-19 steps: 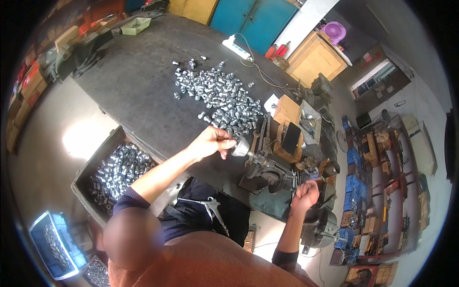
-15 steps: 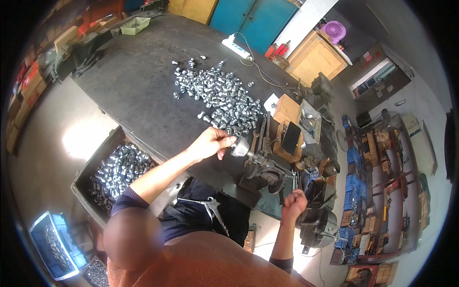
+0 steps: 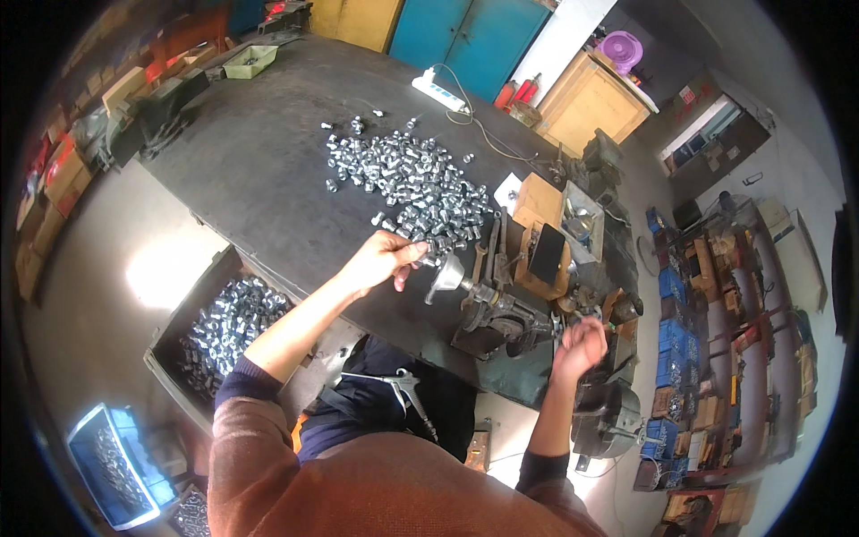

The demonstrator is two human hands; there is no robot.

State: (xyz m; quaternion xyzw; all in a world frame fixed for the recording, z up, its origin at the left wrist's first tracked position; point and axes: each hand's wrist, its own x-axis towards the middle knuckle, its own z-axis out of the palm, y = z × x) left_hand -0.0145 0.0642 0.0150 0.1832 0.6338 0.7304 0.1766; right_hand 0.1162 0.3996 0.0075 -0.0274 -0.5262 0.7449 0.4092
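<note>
My left hand pinches a small silvery metal fitting, mostly covered by the fingers, just left of a cone-shaped metal chuck. The chuck sits on the left end of a dark bench fixture at the near edge of the workbench. Behind the fixture's right end, my right hand is curled closed and slightly blurred; what it grips is hidden. A large heap of shiny metal fittings lies on the bench beyond my left hand.
A bin of fittings stands below the bench's left edge. An air blow gun lies near my lap. Right of the heap are wrenches, a wooden box and a dark phone. A white power strip lies at the back.
My left hand has drawn a little left, away from the chuck, with the fitting in its fingers. My right hand has moved up and to the right, behind the fixture.
</note>
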